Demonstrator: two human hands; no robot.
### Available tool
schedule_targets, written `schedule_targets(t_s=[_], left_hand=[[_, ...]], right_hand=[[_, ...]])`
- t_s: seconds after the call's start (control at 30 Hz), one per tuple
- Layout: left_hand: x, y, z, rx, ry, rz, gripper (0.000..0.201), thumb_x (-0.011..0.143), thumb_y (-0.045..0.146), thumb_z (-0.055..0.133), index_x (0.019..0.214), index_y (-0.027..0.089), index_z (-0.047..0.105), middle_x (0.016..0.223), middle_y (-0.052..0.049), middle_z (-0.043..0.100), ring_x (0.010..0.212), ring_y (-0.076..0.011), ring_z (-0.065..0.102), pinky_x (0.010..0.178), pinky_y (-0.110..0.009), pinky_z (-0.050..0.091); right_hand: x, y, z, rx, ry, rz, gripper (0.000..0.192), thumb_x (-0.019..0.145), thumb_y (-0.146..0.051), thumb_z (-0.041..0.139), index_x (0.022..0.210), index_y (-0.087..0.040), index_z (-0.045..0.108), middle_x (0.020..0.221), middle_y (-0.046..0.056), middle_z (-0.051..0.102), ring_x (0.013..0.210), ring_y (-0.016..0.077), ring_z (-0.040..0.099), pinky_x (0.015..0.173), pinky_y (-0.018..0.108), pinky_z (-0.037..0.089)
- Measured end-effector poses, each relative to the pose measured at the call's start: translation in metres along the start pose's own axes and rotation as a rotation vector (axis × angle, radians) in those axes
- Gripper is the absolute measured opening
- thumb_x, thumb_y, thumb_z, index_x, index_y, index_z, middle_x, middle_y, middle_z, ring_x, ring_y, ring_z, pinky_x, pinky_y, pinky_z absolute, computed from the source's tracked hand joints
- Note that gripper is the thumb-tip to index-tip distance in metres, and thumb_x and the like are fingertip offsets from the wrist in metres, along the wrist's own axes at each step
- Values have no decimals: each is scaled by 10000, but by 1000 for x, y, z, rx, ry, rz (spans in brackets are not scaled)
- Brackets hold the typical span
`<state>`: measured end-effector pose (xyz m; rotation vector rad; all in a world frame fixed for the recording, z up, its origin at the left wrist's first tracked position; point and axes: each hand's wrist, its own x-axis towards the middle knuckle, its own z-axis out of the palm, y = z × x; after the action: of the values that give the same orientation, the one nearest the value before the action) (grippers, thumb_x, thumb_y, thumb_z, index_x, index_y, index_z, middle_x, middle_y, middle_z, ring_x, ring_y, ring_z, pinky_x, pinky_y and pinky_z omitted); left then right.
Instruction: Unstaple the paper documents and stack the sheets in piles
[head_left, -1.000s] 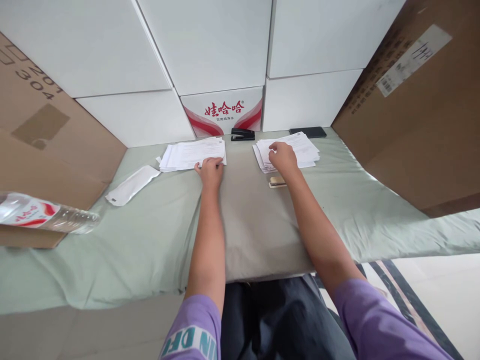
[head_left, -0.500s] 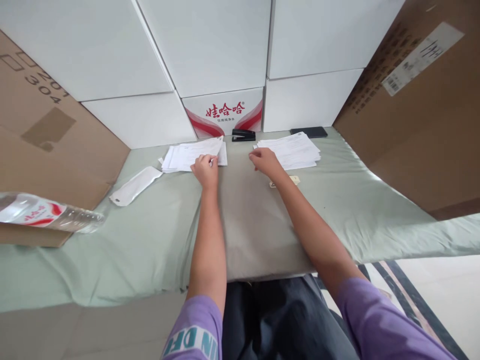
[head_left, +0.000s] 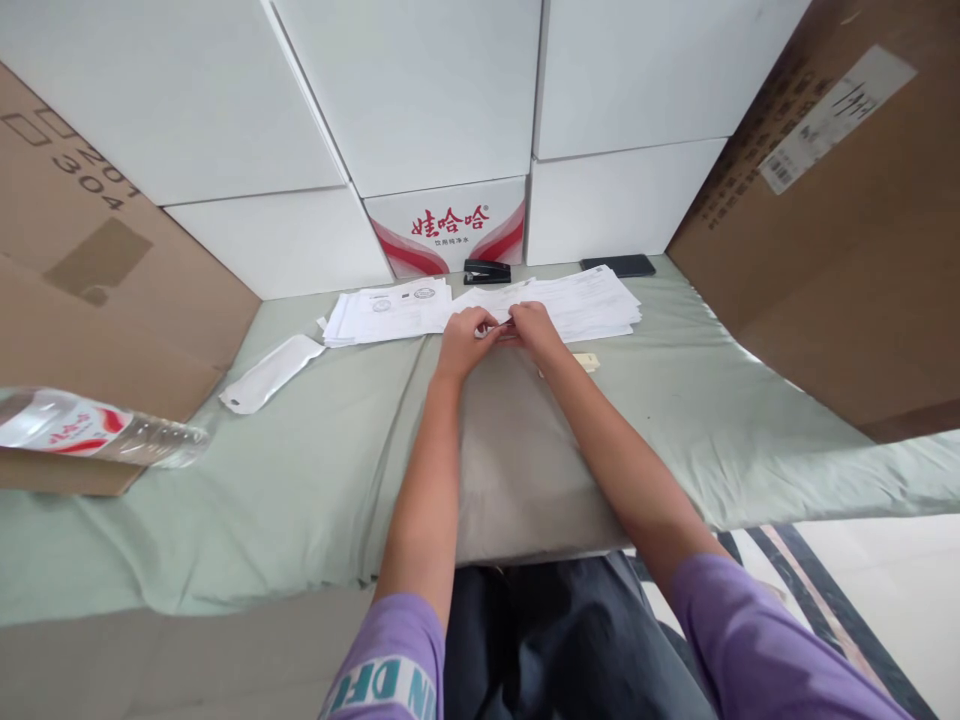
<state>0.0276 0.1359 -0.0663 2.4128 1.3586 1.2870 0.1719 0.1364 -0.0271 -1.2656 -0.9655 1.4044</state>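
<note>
the left hand [head_left: 466,338] and the right hand [head_left: 531,325] are meeting at the middle of the cloth-covered table [head_left: 300,470], fingertips pinching the near edge of a few loose sheets [head_left: 491,300] that are lying between the two paper stacks. both hands are looking closed on that edge, though how many sheets they are gripping is too small to tell. the left stack [head_left: 386,310] is sitting at ten o'clock from the hands, the right stack [head_left: 592,298] at two o'clock, and the stapler [head_left: 487,271] at twelve o'clock against the boxes. a small tan object [head_left: 587,361] is resting at four o'clock, beside the right forearm. the risk, as i judge it, is the sheets sliding out of line or fanning, since the pinch is holding only one edge, and the soft cloth underneath is giving no firm surface for squaring them.
</note>
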Motion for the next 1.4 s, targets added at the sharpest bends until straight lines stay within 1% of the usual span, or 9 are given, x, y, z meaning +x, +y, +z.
schedule_targets(t_s=[0.13, 0.37, 0.57, 0.73, 0.93, 1.1, 1.2, 1.27, 1.4], left_hand=[[-4, 1, 3, 78, -43, 43, 236, 984, 331, 529, 1019, 220, 734, 956, -71, 717, 941, -216, 635, 811, -352, 432], [-8, -3, 6, 115, 68, 22, 279, 993, 386, 533, 945, 235, 763, 934, -67, 730, 922, -228, 623, 825, -377, 429], [-11, 29, -13, 54, 156, 39, 325, 975, 460, 561, 815, 224, 717, 825, -48, 714, 851, -212, 620, 807, -372, 434], [-38, 53, -32, -47, 103, 84, 354, 954, 507, 580, 752, 227, 658, 785, -33, 697, 805, -194, 620, 790, -359, 469], [-77, 41, -41, -71, 113, 26, 292, 964, 480, 574, 831, 237, 668, 810, -41, 690, 817, -197, 622, 786, -355, 490], [-78, 33, -40, 53, 21, 78, 247, 958, 459, 585, 882, 252, 695, 905, -58, 717, 914, -227, 634, 874, -386, 472], [-77, 29, -39, 139, 87, 57, 244, 933, 439, 622, 1054, 242, 702, 1128, -111, 705, 1074, -271, 613, 946, -415, 457], [-77, 26, -41, 168, 121, 37, 272, 953, 397, 591, 1146, 228, 679, 1244, -131, 678, 1153, -288, 592, 986, -432, 439], [-77, 21, -44, 123, 104, -11, 288, 1019, 376, 451, 1091, 215, 679, 1180, -123, 706, 1119, -266, 626, 969, -421, 451]], right_hand=[[8, 0, -9, -25, 21, -62, 154, 838, -83, 469, 745, -196, 517, 632, -4, 582, 580, 147, 632, 598, 301, 583], [12, 1, -12, -122, 15, -216, 227, 890, -204, 554, 666, -183, 522, 667, 10, 586, 582, 125, 622, 530, 250, 564], [-11, 0, -18, -158, 53, -398, 250, 846, -373, 653, 712, -164, 625, 656, 4, 595, 592, 119, 596, 523, 236, 561], [-45, 11, -22, -110, 31, -398, 345, 767, -500, 721, 763, -157, 683, 643, -1, 627, 589, 123, 584, 522, 235, 555], [-69, 21, -5, -167, -79, -448, 414, 799, -595, 673, 718, -191, 636, 605, -19, 562, 554, 122, 546, 504, 245, 515], [-66, 26, -3, -153, 1, -434, 456, 825, -637, 617, 684, -208, 554, 584, -29, 490, 554, 123, 512, 499, 249, 470], [-59, 28, -7, -55, 83, -409, 446, 814, -624, 631, 687, -213, 514, 592, -33, 473, 561, 119, 492, 492, 243, 442], [-56, 28, -9, 19, 78, -351, 437, 810, -630, 628, 721, -219, 510, 621, -22, 504, 596, 135, 533, 502, 251, 461], [-55, 23, -12, 38, 64, -290, 446, 822, -663, 591, 770, -232, 490, 669, 6, 554, 698, 181, 622, 533, 275, 517]])
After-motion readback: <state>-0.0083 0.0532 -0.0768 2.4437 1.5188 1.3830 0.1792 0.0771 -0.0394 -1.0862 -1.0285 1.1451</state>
